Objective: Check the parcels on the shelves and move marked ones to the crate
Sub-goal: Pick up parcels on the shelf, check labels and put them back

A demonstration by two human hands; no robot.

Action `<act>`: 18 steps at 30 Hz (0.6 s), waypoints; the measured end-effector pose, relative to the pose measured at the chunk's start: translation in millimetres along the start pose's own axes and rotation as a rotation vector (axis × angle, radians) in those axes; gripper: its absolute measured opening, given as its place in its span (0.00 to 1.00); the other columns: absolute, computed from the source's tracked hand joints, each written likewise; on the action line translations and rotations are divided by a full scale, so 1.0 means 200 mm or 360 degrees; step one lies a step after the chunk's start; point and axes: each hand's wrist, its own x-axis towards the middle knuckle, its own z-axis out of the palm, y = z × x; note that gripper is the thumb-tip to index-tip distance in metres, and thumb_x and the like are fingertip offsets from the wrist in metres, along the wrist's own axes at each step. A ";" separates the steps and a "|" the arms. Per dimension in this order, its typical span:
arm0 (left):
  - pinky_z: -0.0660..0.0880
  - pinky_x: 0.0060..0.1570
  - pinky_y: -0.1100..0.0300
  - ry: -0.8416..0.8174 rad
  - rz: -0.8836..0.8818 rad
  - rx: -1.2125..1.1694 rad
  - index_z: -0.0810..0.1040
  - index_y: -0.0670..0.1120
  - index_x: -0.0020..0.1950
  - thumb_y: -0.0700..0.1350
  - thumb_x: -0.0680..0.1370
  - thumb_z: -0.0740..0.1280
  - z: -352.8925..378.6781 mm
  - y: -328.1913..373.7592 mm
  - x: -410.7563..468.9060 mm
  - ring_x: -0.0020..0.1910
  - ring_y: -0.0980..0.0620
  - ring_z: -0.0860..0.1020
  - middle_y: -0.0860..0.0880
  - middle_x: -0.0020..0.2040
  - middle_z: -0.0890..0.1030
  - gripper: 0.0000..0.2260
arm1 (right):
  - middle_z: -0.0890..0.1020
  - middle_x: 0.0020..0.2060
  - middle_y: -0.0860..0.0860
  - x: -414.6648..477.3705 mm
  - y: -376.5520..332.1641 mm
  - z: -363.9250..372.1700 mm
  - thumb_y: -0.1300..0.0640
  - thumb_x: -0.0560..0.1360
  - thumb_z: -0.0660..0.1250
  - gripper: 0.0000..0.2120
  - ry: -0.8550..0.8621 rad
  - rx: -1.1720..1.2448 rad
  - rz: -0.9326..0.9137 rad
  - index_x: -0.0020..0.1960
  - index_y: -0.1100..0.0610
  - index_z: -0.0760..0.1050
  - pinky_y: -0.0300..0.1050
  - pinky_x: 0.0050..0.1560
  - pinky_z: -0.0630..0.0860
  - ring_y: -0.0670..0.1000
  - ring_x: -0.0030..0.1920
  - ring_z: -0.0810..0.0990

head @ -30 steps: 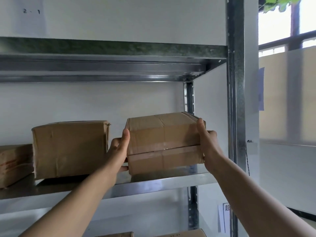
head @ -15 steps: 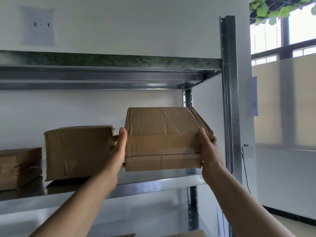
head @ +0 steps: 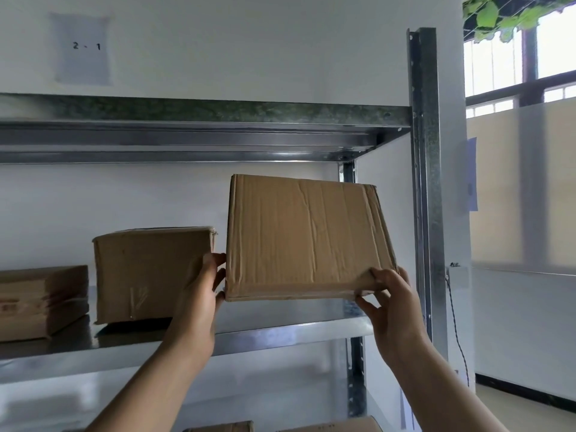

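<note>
I hold a flat brown cardboard parcel [head: 305,238] tipped up so its broad plain face points at me, just above the metal shelf [head: 280,333]. My left hand [head: 202,294] grips its lower left edge and my right hand [head: 389,304] pinches its lower right corner. No mark shows on the face I see. A second, boxier parcel [head: 149,272] stands on the shelf to the left, and a third parcel [head: 40,300] lies at the far left edge. The crate is out of view.
A steel upright [head: 425,182] frames the rack's right side, with the upper shelf beam [head: 202,113] overhead. A paper label reading 2-1 [head: 84,48] hangs on the wall. Tops of more boxes [head: 330,426] peek from the shelf below. Windows lie to the right.
The parcel has been lifted off the shelf and tilted up, turning its broad face toward me. My right hand has shifted from its side to its lower corner.
</note>
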 end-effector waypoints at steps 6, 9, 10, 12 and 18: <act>0.74 0.54 0.56 -0.0023 0.0035 0.0007 0.82 0.55 0.46 0.42 0.83 0.61 -0.03 -0.02 -0.01 0.53 0.51 0.80 0.54 0.45 0.85 0.13 | 0.78 0.53 0.53 -0.02 0.00 -0.01 0.62 0.80 0.65 0.09 -0.0044 0.0078 -0.0035 0.59 0.55 0.73 0.58 0.67 0.73 0.55 0.59 0.77; 0.68 0.69 0.43 -0.0124 0.0038 -0.0023 0.82 0.59 0.45 0.49 0.75 0.69 -0.05 -0.03 -0.02 0.59 0.51 0.78 0.56 0.50 0.84 0.04 | 0.80 0.56 0.51 -0.02 -0.02 0.00 0.57 0.77 0.70 0.16 -0.0013 0.0134 -0.0049 0.64 0.54 0.74 0.59 0.69 0.74 0.52 0.58 0.79; 0.65 0.71 0.40 -0.0177 -0.0004 -0.0015 0.82 0.60 0.50 0.55 0.71 0.72 -0.06 -0.02 -0.03 0.62 0.53 0.77 0.57 0.55 0.83 0.08 | 0.80 0.55 0.51 -0.02 -0.02 0.00 0.57 0.77 0.71 0.15 0.0004 0.0155 -0.0042 0.62 0.53 0.74 0.60 0.68 0.74 0.51 0.56 0.79; 0.63 0.71 0.36 -0.0316 -0.0114 -0.0014 0.76 0.60 0.66 0.68 0.60 0.77 -0.08 -0.01 -0.04 0.68 0.55 0.74 0.57 0.67 0.78 0.36 | 0.80 0.56 0.53 -0.02 -0.02 -0.01 0.57 0.77 0.71 0.13 0.0022 0.0207 -0.0015 0.59 0.52 0.74 0.62 0.67 0.75 0.53 0.57 0.80; 0.72 0.60 0.30 -0.0446 -0.0182 -0.0169 0.81 0.55 0.62 0.70 0.43 0.81 -0.04 0.07 -0.08 0.63 0.48 0.79 0.52 0.60 0.84 0.49 | 0.79 0.50 0.54 -0.01 -0.03 0.01 0.56 0.78 0.70 0.10 0.0031 0.0242 0.0032 0.57 0.57 0.73 0.61 0.55 0.81 0.57 0.59 0.79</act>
